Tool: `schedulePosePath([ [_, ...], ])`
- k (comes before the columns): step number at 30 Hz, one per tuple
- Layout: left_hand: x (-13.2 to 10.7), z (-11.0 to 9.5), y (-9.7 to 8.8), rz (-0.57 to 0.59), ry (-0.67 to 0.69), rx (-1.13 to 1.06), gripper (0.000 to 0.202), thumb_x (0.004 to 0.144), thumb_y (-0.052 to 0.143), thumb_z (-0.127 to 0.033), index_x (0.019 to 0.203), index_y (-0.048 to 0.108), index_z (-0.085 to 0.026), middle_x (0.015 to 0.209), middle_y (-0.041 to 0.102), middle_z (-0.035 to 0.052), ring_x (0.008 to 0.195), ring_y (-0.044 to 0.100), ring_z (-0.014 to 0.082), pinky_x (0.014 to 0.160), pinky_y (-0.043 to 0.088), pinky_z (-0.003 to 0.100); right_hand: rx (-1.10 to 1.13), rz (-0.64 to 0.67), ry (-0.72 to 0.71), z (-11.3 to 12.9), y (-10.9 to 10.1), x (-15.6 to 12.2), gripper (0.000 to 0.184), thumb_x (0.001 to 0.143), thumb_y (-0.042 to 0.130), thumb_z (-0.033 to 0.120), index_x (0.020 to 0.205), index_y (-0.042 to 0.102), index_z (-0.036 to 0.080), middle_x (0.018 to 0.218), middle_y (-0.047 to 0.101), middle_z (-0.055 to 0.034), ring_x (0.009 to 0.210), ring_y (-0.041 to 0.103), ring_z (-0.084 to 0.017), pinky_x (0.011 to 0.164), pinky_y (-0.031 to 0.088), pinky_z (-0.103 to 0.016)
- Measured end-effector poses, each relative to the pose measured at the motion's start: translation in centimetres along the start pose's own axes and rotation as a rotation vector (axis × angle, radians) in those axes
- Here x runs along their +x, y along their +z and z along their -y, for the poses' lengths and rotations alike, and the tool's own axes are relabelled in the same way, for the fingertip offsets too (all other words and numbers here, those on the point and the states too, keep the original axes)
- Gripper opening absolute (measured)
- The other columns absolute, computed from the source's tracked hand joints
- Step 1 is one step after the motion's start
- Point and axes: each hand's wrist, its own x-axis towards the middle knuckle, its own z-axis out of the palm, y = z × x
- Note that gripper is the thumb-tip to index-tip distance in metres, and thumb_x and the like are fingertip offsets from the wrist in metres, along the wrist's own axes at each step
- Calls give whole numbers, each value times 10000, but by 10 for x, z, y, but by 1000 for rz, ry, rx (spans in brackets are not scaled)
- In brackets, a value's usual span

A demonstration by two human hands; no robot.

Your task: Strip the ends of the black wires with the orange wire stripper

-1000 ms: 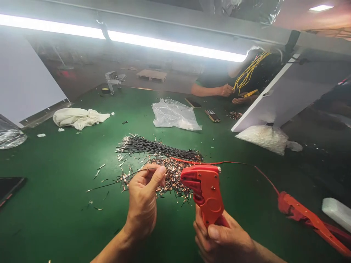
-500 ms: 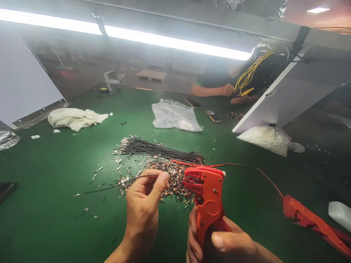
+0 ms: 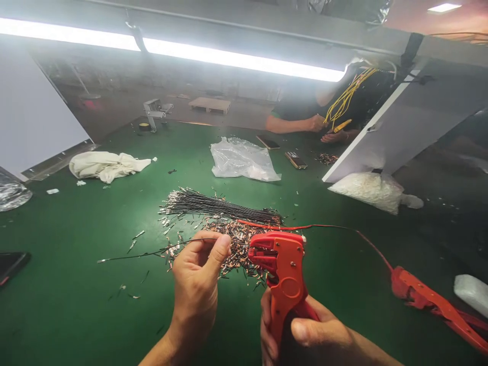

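My left hand pinches a thin black wire between thumb and fingers; the wire trails left over the green table, its near end by the jaws of a red wire stripper. My right hand is wrapped round the stripper's handles and holds it upright. Just behind both hands lie a pile of coppery cut wire ends and a bundle of black wires.
A second red tool lies at right with a red wire running to it. Farther back are a clear plastic bag, a white cloth and a white bag. Another person's hands handle yellow wires.
My right hand tilted the stripper and brought it lower and slightly left, closer to my left hand. The black wire shifted a little to the left.
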Motion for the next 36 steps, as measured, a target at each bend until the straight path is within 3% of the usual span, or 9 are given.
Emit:
schedulePosePath([
  [6, 1, 2, -3, 44, 65, 53, 158, 733, 776, -310, 701, 687, -183, 657, 586, -23, 615, 537, 71, 576, 460, 151, -38, -41, -39, 0, -2, -1, 367, 807, 706, 393, 972, 607, 80, 723, 598, -47, 666, 607, -156, 907, 438, -474],
  [15, -1, 3, -3, 53, 73, 71, 144, 742, 767, -301, 704, 687, -187, 650, 581, -22, 612, 531, 73, 577, 453, 158, 23, -23, -37, -5, -5, -2, 284, 837, 675, 348, 948, 575, 107, 689, 556, -18, 612, 567, -125, 665, 506, -321],
  [26, 2, -1, -4, 6, 39, 89, 199, 693, 785, -337, 699, 682, -167, 644, 586, -4, 603, 534, 95, 556, 463, 193, 28, -5, -27, 1, -2, -1, 299, 818, 688, 358, 934, 588, 101, 679, 563, -21, 615, 573, -123, 691, 515, -329],
  [33, 5, 2, -3, -16, 21, 79, 215, 661, 806, -341, 692, 683, -167, 639, 591, -9, 599, 536, 87, 557, 463, 181, 45, -2, -47, -4, -10, -3, 280, 845, 659, 361, 907, 590, 96, 615, 558, -8, 521, 545, -94, 617, 524, -286],
  [36, 5, 3, -3, -3, 21, 72, 209, 672, 806, -341, 705, 688, -172, 651, 598, -12, 609, 542, 82, 572, 465, 172, 35, -12, -44, -7, -13, -4, 292, 845, 662, 377, 896, 590, 99, 602, 566, -7, 527, 560, -102, 666, 524, -314],
])
